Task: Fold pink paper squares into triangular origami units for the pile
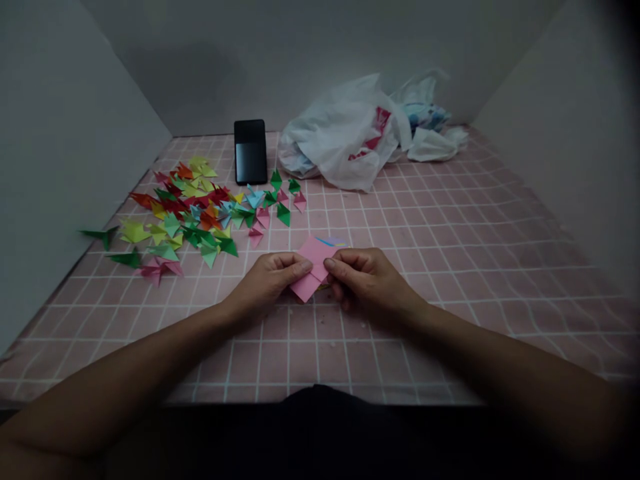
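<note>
Two bare hands pinch a folded pink origami paper (313, 268) between them at the front of a table, the left hand (265, 283) and right hand (367, 280) nearly meeting. The left fingertips (303, 267) and right fingertips (329, 265) press in from opposite sides, closed on the paper with only its pink width between them. A blue-and-yellow paper edge (331, 241) shows just behind the pink fold, its link to the fold hidden by the hands. Both forearms rest low over a pink grid-patterned tablecloth (415, 347), with a few pale crumbs (334, 327) near the right hand.

Ahead and to the left lies a scattered heap of folded triangular paper pieces (200, 210) in green, red, yellow, blue and pink. Beyond it a black smartphone (251, 152) stands propped against the back wall (200, 80). A crumpled white plastic bag (345, 133) with red print sits to its right, near a blue-patterned bundle (425, 115). Nothing stands between the hands and the heap.
</note>
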`<state>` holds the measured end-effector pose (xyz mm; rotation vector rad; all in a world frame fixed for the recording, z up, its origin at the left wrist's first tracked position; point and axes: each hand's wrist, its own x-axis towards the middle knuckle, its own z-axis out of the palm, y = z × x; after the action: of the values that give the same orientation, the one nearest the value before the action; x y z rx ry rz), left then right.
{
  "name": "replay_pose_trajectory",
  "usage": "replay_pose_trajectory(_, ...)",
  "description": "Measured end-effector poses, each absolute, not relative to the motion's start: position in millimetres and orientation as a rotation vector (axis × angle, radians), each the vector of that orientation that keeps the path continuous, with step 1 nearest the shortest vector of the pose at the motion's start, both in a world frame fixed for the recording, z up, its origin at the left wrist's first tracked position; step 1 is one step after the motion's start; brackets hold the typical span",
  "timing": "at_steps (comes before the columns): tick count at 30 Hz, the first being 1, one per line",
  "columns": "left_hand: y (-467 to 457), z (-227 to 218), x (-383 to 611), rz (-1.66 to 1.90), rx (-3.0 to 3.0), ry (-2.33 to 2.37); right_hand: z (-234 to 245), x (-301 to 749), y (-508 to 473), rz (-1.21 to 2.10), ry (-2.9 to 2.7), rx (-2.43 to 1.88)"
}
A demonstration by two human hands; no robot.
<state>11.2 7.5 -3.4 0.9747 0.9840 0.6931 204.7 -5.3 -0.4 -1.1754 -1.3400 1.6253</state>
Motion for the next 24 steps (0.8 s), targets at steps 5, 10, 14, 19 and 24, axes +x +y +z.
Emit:
replay_pose_trajectory(5, 7.0, -1.7, 11.9, 0.671, 1.079, 1.012, 0.8, 206.1, -5.6, 1.586, -1.394, -1.203)
replay_pose_trajectory(10, 6.5, -3.3, 11.1, 0.681, 1.053, 1.001, 3.0, 205.1, -6.9, 1.53, -1.443, -1.228)
replay_pose_trajectory(14, 6.6, -4.7, 9.9, 0.664, 1.022, 0.992, 3.5, 204.6, -7.0, 1.53, -1.451, -1.237)
replay_pose_trajectory(19, 7.5, -3.5, 9.5, 0.652, 1.007, 0.996, 0.6, 205.7, -6.0, 1.605, -1.407, -1.188)
replay_pose_trajectory(24, 7.6, 0.7, 11.6, 0.639, 0.943, 1.032, -1.5, 205.1, -4.4, 1.682, -1.349, -1.1)
